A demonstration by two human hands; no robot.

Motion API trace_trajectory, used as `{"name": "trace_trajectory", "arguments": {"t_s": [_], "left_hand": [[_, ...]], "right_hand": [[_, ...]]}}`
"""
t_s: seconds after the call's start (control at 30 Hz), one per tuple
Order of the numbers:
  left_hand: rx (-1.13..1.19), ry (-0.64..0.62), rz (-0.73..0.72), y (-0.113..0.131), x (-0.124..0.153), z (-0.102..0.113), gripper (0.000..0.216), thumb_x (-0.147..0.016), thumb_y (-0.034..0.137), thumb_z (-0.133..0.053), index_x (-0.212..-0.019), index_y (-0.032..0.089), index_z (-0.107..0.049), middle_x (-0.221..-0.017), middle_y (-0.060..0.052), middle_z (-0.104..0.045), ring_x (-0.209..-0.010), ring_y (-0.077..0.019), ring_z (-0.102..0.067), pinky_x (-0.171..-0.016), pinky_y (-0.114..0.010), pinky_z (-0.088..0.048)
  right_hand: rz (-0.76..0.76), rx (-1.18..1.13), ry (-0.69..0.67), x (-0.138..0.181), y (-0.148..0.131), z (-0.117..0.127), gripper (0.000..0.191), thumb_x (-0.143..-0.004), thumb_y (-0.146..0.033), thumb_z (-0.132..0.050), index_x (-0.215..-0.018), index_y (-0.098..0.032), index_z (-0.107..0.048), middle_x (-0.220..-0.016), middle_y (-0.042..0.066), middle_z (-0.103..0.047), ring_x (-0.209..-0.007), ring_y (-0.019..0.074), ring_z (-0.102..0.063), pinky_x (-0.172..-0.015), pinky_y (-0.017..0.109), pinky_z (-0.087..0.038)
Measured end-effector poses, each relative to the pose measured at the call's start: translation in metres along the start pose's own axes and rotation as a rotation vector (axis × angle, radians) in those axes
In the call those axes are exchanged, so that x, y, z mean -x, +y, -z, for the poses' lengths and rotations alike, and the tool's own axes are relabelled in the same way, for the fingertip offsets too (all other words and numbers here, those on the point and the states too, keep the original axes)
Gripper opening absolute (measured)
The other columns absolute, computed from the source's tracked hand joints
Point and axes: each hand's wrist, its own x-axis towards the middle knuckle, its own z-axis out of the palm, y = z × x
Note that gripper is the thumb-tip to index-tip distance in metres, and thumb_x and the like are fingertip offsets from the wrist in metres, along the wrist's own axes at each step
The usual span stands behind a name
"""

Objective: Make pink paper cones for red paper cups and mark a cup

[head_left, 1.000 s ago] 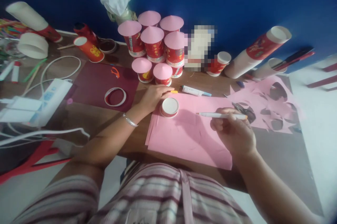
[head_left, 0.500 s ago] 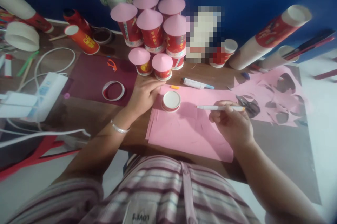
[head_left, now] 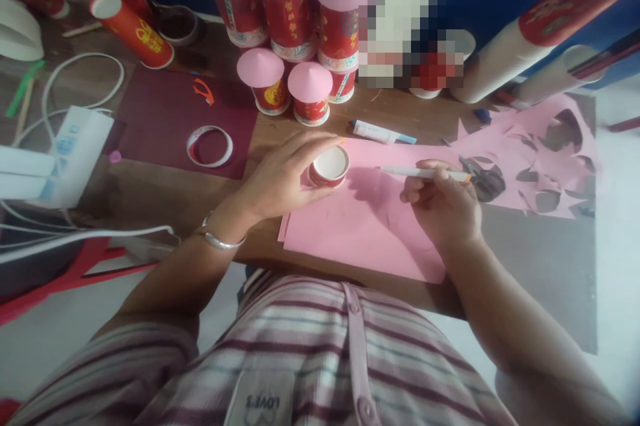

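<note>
My left hand [head_left: 277, 176] curves around a short round tube piece [head_left: 331, 163] with a white top and red side. Its fingers lie along the far side and its thumb along the near side. This piece stands upright on a stack of pink paper [head_left: 360, 229]. Over the paper's right part, my right hand [head_left: 443, 203] is closed around a slim white marker pen [head_left: 410, 173], held nearly level with its tip pointing left. An orange bit [head_left: 343, 141], mostly hidden, shows at the left fingertips.
Red tubes with pink cone tops [head_left: 310, 84] stand behind the paper. A white and blue marker [head_left: 383, 132] lies beyond its edge. Scissors [head_left: 483, 179] rest on cut pink scraps [head_left: 550, 159] at right. A white ring [head_left: 210, 146] and a power strip [head_left: 83, 153] are left.
My left hand has moved right and closed around the short tube piece. My right hand still holds the pen over the paper. The view has tilted downward, so the cone-topped tubes are higher in frame.
</note>
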Motion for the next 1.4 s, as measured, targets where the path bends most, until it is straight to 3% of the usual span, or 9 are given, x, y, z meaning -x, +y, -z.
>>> {"name": "trace_trajectory", "arguments": {"t_s": [0.43, 0.7, 0.87, 1.1, 1.2, 1.27, 1.4], "left_hand": [[-0.006, -0.006, 0.003, -0.007, 0.002, -0.001, 0.055, -0.093, 0.029, -0.076, -0.144, 0.022, -0.058, -0.144, -0.01, -0.065, -0.138, -0.0278, -0.06, -0.122, -0.05, -0.047], [-0.044, -0.032, -0.004, -0.006, 0.002, 0.0, 0.067, -0.089, 0.031, -0.079, -0.151, 0.026, -0.053, -0.149, -0.011, -0.061, -0.14, -0.0333, -0.058, -0.122, -0.056, -0.046], [-0.104, -0.001, -0.031, -0.001, 0.007, 0.008, 0.082, -0.086, 0.033, -0.083, -0.157, 0.024, -0.044, -0.156, -0.014, -0.055, -0.146, -0.0362, -0.051, -0.125, -0.059, -0.042], [-0.23, 0.069, -0.032, 0.008, 0.029, 0.024, 0.074, -0.091, 0.031, -0.077, -0.156, 0.026, -0.044, -0.149, -0.011, -0.062, -0.138, -0.0327, -0.06, -0.119, -0.054, -0.05], [-0.304, 0.175, -0.019, 0.013, 0.041, 0.024, 0.058, -0.093, 0.027, -0.074, -0.147, 0.023, -0.053, -0.137, -0.012, -0.07, -0.126, -0.0298, -0.068, -0.11, -0.049, -0.057], [-0.329, 0.253, -0.032, 0.016, 0.049, 0.021, 0.044, -0.093, 0.02, -0.072, -0.136, 0.02, -0.062, -0.125, -0.011, -0.075, -0.115, -0.0267, -0.073, -0.103, -0.044, -0.061], [-0.299, 0.319, -0.11, 0.022, 0.066, 0.006, 0.024, -0.087, 0.008, -0.074, -0.109, 0.018, -0.07, -0.097, -0.006, -0.079, -0.089, -0.0192, -0.074, -0.086, -0.034, -0.063]], "right_hand": [[0.017, 0.012, 0.031, -0.007, 0.009, 0.005, 0.031, -0.081, -0.051, -0.084, -0.093, -0.025, -0.072, -0.065, -0.003, -0.06, -0.061, 0.0133, -0.059, -0.054, 0.026, -0.05], [-0.013, -0.042, 0.08, -0.008, 0.008, 0.004, 0.031, -0.073, -0.049, -0.09, -0.088, -0.026, -0.076, -0.063, -0.003, -0.062, -0.06, 0.0135, -0.059, -0.053, 0.025, -0.05], [-0.011, -0.045, 0.048, -0.007, 0.008, 0.007, 0.031, -0.077, -0.05, -0.089, -0.091, -0.025, -0.075, -0.065, -0.003, -0.062, -0.061, 0.0122, -0.06, -0.054, 0.023, -0.052], [0.025, -0.045, 0.023, -0.011, 0.012, 0.012, 0.032, -0.08, -0.049, -0.087, -0.094, -0.023, -0.074, -0.064, -0.004, -0.064, -0.057, 0.0112, -0.06, -0.053, 0.022, -0.053], [0.11, 0.015, 0.007, -0.01, 0.011, 0.01, 0.028, -0.087, -0.048, -0.08, -0.099, -0.024, -0.072, -0.067, -0.003, -0.068, -0.056, 0.0126, -0.063, -0.053, 0.025, -0.054], [0.247, 0.117, 0.023, -0.008, 0.007, 0.006, 0.02, -0.094, -0.044, -0.075, -0.101, -0.026, -0.07, -0.071, -0.003, -0.072, -0.057, 0.0137, -0.067, -0.053, 0.026, -0.056], [0.606, 0.684, -0.013, -0.014, 0.0, -0.003, 0.007, -0.101, -0.026, -0.064, -0.104, -0.026, -0.071, -0.094, 0.002, -0.081, -0.078, 0.0177, -0.078, -0.072, 0.033, -0.063]]}}
